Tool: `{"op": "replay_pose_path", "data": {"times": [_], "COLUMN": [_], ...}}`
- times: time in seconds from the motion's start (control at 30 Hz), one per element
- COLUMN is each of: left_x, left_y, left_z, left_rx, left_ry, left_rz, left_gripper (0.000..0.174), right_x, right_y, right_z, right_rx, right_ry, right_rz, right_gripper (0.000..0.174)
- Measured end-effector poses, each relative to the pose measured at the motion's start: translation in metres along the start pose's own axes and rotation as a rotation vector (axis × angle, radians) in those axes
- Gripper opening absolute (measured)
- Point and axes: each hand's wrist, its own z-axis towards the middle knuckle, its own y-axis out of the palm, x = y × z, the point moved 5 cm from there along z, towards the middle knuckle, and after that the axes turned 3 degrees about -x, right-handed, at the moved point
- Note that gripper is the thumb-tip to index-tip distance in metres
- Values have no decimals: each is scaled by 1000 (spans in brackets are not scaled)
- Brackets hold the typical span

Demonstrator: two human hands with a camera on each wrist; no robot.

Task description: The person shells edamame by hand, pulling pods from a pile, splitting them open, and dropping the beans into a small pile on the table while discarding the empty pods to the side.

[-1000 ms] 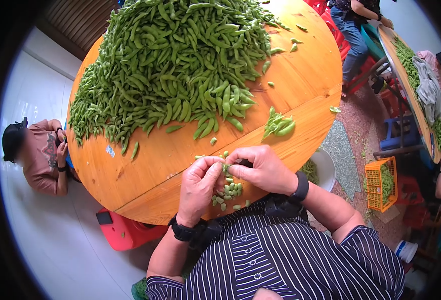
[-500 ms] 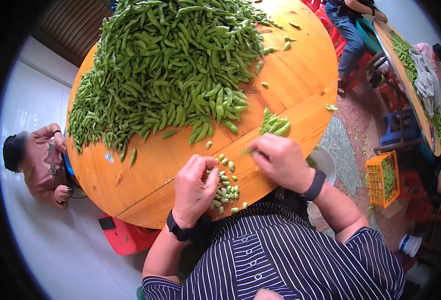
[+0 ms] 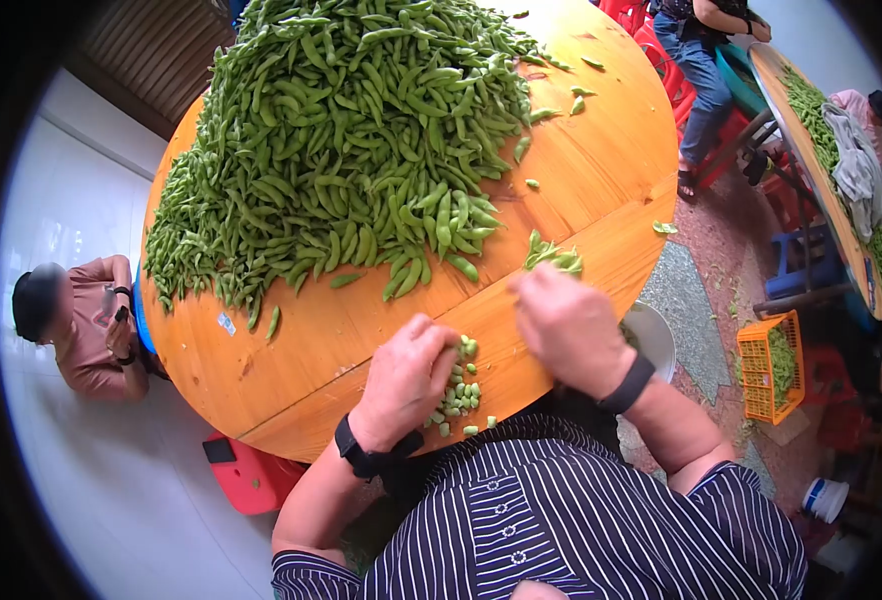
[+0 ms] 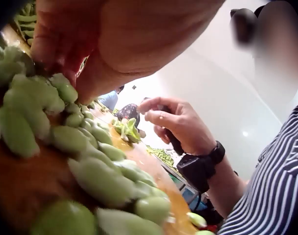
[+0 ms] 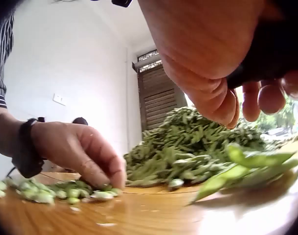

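My left hand (image 3: 401, 380) is low over shelled green beans (image 3: 458, 395) near the table's front edge; in the left wrist view its thumb and fingers (image 4: 80, 49) close around one bean (image 4: 64, 88). The right wrist view shows that hand (image 5: 80, 152) with fingertips down at the row of beans (image 5: 36, 191). My right hand (image 3: 576, 335) hovers just below a small pile of pods (image 3: 553, 256). Its thumb and fingers stand apart with nothing visible between them in the right wrist view, above the loose pods (image 5: 242, 171).
A large heap of pods (image 3: 331, 150) covers the far part of the round wooden table (image 3: 311, 370). A metal basin (image 3: 651, 340), an orange crate (image 3: 771, 368) and a red stool (image 3: 251, 475) stand below. A person (image 3: 91, 325) sits at the left; others are around a second table (image 3: 811, 160).
My hands, together around a pod at first, have moved apart. The right went toward the small pod pile and let go of a green piece; the left moved down onto the shelled beans.
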Motion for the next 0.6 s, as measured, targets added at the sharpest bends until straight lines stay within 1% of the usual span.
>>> {"op": "replay_pose_path", "data": {"times": [0.03, 0.07, 0.1, 0.13, 0.17, 0.2, 0.23, 0.27, 0.3, 0.33, 0.37, 0.4, 0.47, 0.5, 0.53, 0.6], "left_x": [0, -2, -6, -13, -25, -32, -33, -33, -34, -37, -39, -41, -45, -45, -41, -35], "left_y": [1, -1, -7, -13, -18, -24, -28, -31, -31, -28, -26, -25, -25, -26, -29, -32], "left_z": [-1, 2, 5, 9, 14, 20, 25, 29, 33, 35, 36, 35, 33, 32, 28, 22], "left_rx": [-32, -34, 48, 130, 215, 241, 245, 248, 250, 238, 225, 227, 204, 206, 239, 272], "left_ry": [-18, -17, -22, -29, -16, -73, -84, -96, -95, -113, -135, -137, -171, -171, -150, -127], "left_rz": [-58, -54, -46, -38, -3, 27, 59, 90, 89, 187, 283, 279, 362, 361, 359, 358], "left_gripper": [9, 9, 9, 9, 11, 15, 15, 15, 15, 15, 14, 14, 11, 11, 10, 9], "right_x": [-5, -13, -21, -28, -36, -45, -49, -52, -52, -52, -48, -44, -30, -25, -23, -16], "right_y": [8, 22, 34, 38, 43, 49, 53, 54, 50, 45, 37, 37, 40, 37, 35, 33], "right_z": [0, 0, 0, 1, 0, 0, 0, 1, 3, 6, 8, 9, 10, 11, 11, 10], "right_rx": [4, -95, -195, -194, -242, -289, -283, -282, -211, -142, -121, -125, -141, -112, -112, -128], "right_ry": [0, -49, -99, -99, -139, -181, -176, -178, -141, -104, -61, -62, 6, 11, 10, 102], "right_rz": [2, -6, -16, -15, 37, 88, 190, 188, 315, 442, 529, 527, 614, 633, 632, 785], "right_gripper": [18, 14, 10, 10, 10, 11, 12, 12, 12, 12, 10, 10, 9, 12, 12, 15]}}
